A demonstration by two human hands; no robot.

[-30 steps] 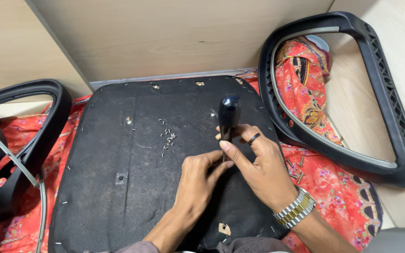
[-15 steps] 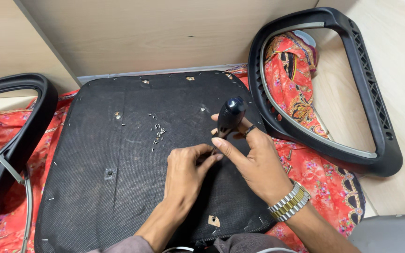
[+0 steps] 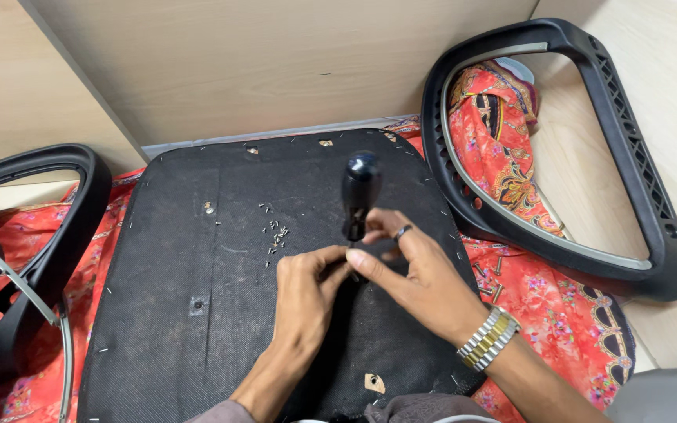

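A black fabric-covered seat panel (image 3: 197,313) lies flat, underside up, dotted with staples. My right hand (image 3: 421,274), with a ring and a metal wristwatch, holds a black-handled screwdriver (image 3: 358,192) upright on the panel. My left hand (image 3: 307,290) sits just left of it, fingertips pinched at the tool's tip where it meets the fabric. What is under the fingertips is hidden. A small pile of pulled staples (image 3: 276,235) lies a little left of the tool.
A black plastic chair frame (image 3: 652,235) leans at the right, another black frame (image 3: 56,235) at the left. Red floral cloth (image 3: 558,313) covers the floor. Light wooden panels (image 3: 276,63) stand behind. A few screws (image 3: 487,278) lie on the cloth.
The view has shifted slightly. Both hands stay together at the screwdriver tip, and the tool has tilted to more upright.
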